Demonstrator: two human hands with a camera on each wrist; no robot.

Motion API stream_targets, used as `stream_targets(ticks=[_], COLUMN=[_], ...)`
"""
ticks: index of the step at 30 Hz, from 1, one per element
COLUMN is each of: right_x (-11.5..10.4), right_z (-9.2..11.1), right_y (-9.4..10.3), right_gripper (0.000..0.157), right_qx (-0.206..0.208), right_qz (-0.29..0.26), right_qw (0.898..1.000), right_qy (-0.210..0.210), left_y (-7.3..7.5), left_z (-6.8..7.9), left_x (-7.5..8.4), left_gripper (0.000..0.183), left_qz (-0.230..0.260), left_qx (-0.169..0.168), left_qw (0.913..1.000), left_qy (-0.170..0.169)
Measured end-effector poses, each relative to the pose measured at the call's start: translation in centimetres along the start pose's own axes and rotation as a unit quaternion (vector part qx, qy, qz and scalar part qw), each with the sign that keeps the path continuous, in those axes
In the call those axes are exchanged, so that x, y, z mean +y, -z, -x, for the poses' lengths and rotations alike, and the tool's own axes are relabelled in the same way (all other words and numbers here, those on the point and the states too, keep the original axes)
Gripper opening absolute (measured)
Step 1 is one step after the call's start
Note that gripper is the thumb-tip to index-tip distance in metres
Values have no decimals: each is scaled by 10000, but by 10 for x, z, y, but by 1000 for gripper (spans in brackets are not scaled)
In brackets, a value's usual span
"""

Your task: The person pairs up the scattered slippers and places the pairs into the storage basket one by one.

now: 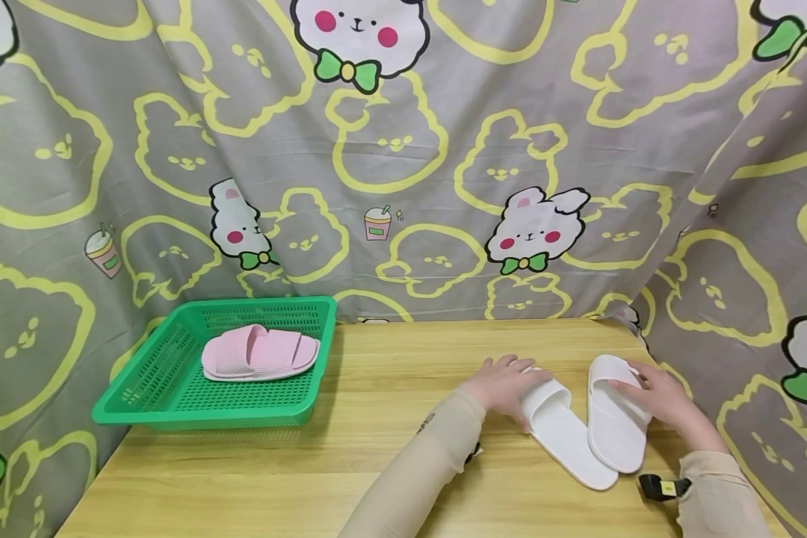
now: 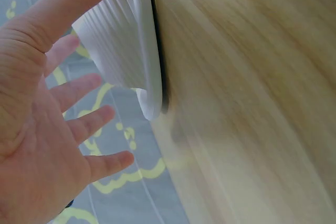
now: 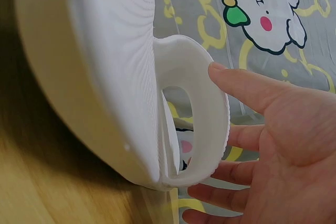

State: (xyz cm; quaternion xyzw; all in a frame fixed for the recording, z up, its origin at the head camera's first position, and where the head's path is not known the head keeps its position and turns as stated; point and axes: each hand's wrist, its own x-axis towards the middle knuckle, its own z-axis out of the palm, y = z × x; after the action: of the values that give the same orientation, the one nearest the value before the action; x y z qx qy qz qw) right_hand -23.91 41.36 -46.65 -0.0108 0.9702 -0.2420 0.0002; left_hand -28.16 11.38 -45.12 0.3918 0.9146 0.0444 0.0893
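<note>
A pair of white slippers lies on the right of the wooden table in the head view. My left hand is at the strap of the left white slipper. In the left wrist view its fingers are spread and nearly straight beside the ribbed strap. The right white slipper has its heel against the other's heel, partly covering it. Over its strap lies my right hand. In the right wrist view the thumb touches the strap, and the other fingers extend loosely beside it.
A green basket stands at the table's left, holding pink slippers. Patterned grey cloth hangs behind the wooden table and on both sides. A black strap shows by the right wrist.
</note>
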Motion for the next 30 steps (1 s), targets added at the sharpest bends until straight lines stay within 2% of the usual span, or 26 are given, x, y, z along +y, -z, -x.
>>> stream_targets(ticks=[14, 22, 30], right_x=[0, -2, -5], right_z=[0, 0, 1], right_y=[-2, -3, 0], right_gripper=[78, 80, 79], right_qx=[-106, -178, -112], right_qz=[-71, -106, -59], right_qw=[9999, 9997, 9999], right_qy=[79, 136, 26], left_y=[-2, -4, -2], left_z=[-7, -8, -2], left_x=[9, 11, 11], left_gripper=[106, 105, 104], left_qz=[-253, -247, -61], left_qx=[-261, -189, -203], left_qw=[9993, 9995, 9996], left_qy=[55, 107, 182])
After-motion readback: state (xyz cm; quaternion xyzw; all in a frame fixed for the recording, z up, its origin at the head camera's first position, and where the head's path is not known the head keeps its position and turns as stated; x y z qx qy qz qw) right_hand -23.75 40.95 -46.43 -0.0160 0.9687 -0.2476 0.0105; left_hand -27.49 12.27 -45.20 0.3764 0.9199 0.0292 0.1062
